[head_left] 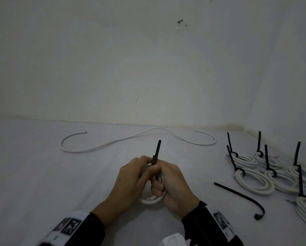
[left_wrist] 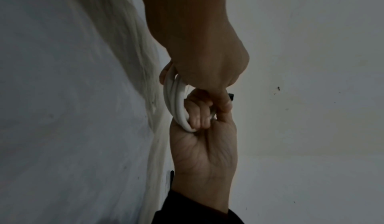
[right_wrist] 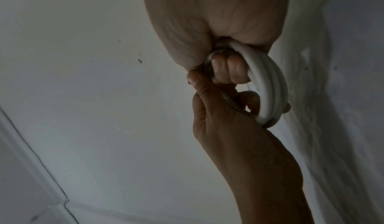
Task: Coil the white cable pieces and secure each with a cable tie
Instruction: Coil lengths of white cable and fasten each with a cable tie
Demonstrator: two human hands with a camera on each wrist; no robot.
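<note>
A: Both hands, left hand [head_left: 130, 176] and right hand [head_left: 173, 185], are gripping the white coil [head_left: 151, 199] between them, black cable tie [head_left: 156, 151] poking up.

B: Loosening either grip is risking loops springing apart before the tie is locking.

Both hands, left [head_left: 130, 181] and right [head_left: 173, 187], meet with fingers curled

Your left hand [head_left: 130, 180] and right hand [head_left: 173, 185] cover most of the white coil [head_left: 151, 199]; the black cable tie [head_left: 156, 151] vanishes between your fingers, its head unseen; the tied coils [head_left: 255, 181] at right run off the frame edge.
</note>
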